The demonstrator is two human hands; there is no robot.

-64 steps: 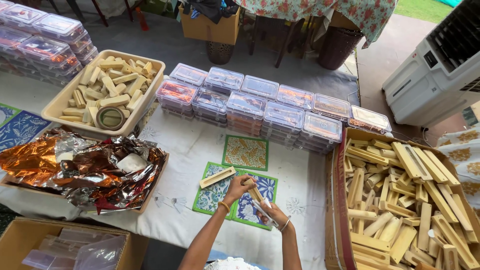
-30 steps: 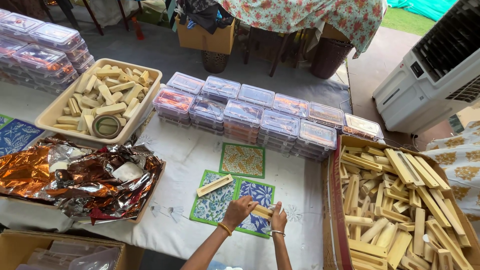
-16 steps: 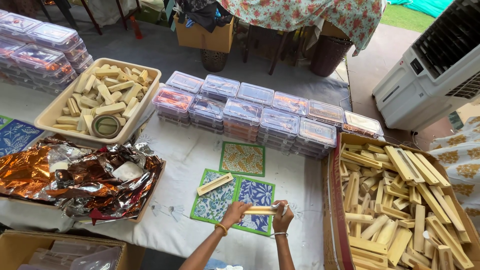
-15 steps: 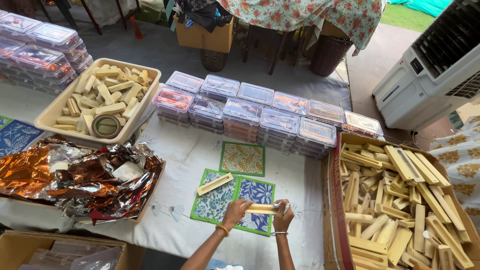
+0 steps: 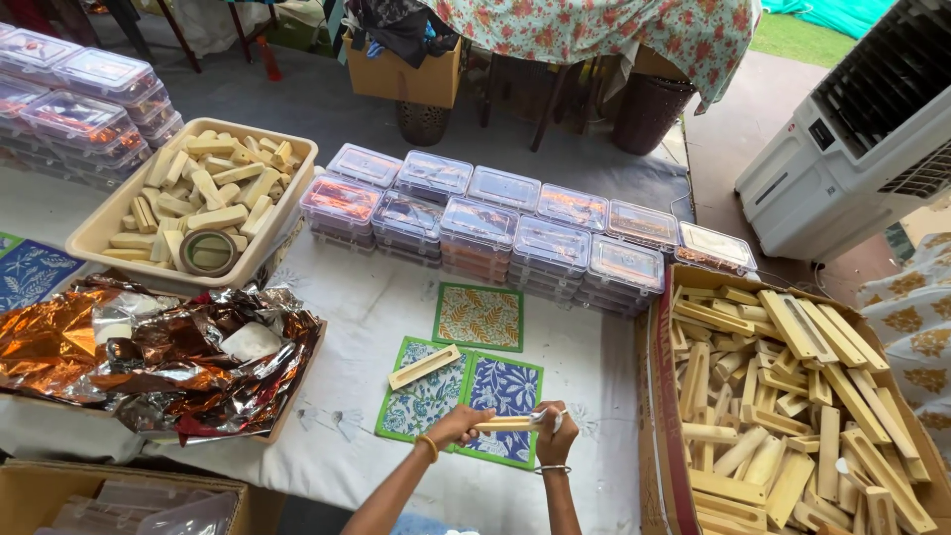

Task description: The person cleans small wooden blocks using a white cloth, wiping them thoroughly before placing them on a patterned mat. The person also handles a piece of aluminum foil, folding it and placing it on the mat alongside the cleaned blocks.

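My left hand (image 5: 459, 426) grips the left end of a pale wooden stick (image 5: 505, 423), held level above a blue floral card (image 5: 507, 387). At the stick's right end my right hand (image 5: 554, 438) holds a small white tool (image 5: 548, 418) against the wood. A second wooden piece (image 5: 424, 366) lies on the green-edged floral card (image 5: 420, 400) just left of my hands. A third card with a yellow leaf pattern (image 5: 479, 317) lies beyond them.
A cardboard box (image 5: 662, 396) full of several wooden pieces stands at the right. Stacked clear lidded boxes (image 5: 515, 228) line the back. A beige tray (image 5: 99, 223) holds wooden blocks and a tape roll (image 5: 207, 252). Crumpled copper foil (image 5: 149, 347) lies at left. A white cooler (image 5: 852, 129) stands behind.
My hands have turned the stick from upright to level and drawn it nearer to me. The view has shifted slightly; the things on the cloth have stayed put.
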